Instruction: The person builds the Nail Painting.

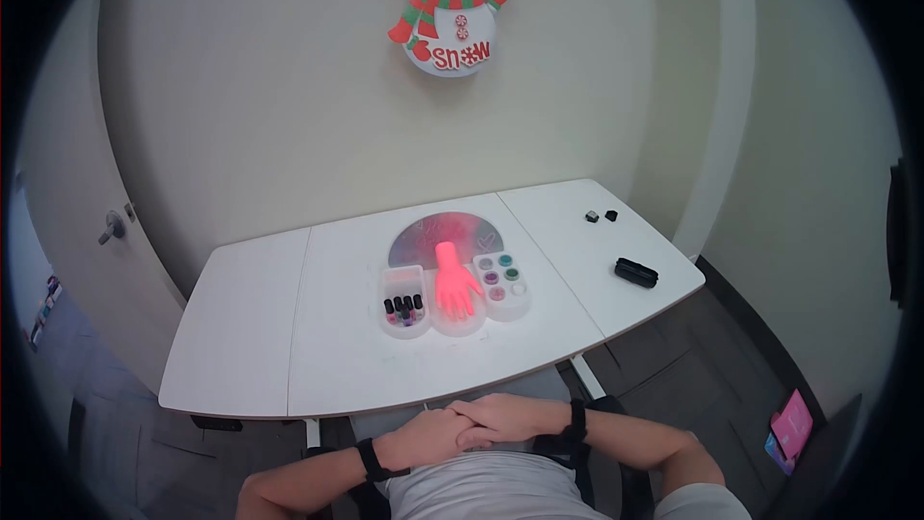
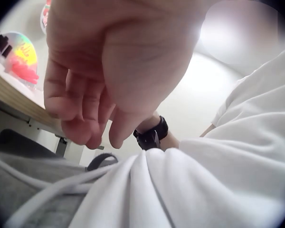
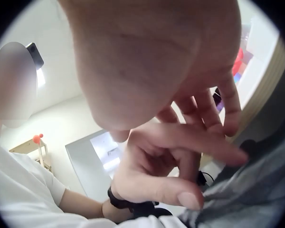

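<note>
Both bare hands meet in front of the person's waist, below the near table edge. The right hand (image 1: 510,414) lies over the left hand (image 1: 431,437) in the head view, their fingers overlapping. Loosely bent fingers show on the left hand (image 2: 123,61) in the left wrist view. From the right wrist, the right hand (image 3: 152,61) hangs above the left, whose thumb (image 3: 166,190) sticks out. Neither holds an object. On the table beyond stand a pink-red model hand (image 1: 452,279), black-capped nail polish bottles (image 1: 404,306) and a white tray of coloured pots (image 1: 515,300).
A rounded shiny panel (image 1: 419,239) rises behind the model hand. Toward the right of the white table (image 1: 241,327) lie a black case (image 1: 636,273) and two small dark items (image 1: 592,217). A snowman decoration (image 1: 452,14) hangs on the wall; a door (image 1: 82,154) is at left.
</note>
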### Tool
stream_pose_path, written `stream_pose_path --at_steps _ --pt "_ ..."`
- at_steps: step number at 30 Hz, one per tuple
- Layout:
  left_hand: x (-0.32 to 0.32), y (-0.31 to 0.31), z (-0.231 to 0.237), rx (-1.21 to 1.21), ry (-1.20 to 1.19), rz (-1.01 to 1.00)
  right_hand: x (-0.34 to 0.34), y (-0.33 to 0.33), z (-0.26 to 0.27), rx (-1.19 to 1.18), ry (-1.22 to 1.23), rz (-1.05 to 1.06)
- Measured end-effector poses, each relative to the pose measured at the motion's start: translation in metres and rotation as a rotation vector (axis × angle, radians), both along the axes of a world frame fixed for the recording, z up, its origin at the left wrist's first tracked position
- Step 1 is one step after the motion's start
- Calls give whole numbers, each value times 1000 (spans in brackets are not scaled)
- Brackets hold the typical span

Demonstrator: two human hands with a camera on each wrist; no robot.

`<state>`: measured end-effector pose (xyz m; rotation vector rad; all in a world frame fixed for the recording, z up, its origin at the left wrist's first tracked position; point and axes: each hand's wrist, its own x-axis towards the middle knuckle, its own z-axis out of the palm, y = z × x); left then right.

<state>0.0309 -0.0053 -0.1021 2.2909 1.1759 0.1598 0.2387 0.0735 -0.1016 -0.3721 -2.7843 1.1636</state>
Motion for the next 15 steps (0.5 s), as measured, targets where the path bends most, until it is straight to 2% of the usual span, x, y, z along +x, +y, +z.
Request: stream_pose_path --at_steps 3,4,7,9,11,14,15 --pt "-3 4 -3 -91 0 -21 -5 4 -10 -102 -79 25" --pt "-4 6 -3 -93 -5 -22 -5 6 -19 -51 -17 28" --pt "-1 6 -8 -116 -30 -48 -2 10 -17 70 -56 31" --pt "-3 12 -16 -45 -11 -60 0 7 -14 116 -28 16" --pt "-5 20 -24 -51 -38 -61 0 10 -9 -1 -53 17" --pt "-2 21 -40 3 -27 -37 -2 21 -12 110 -35 41" --pt "1 22 -30 43 8 -11 -4 29 -12 134 -23 37"
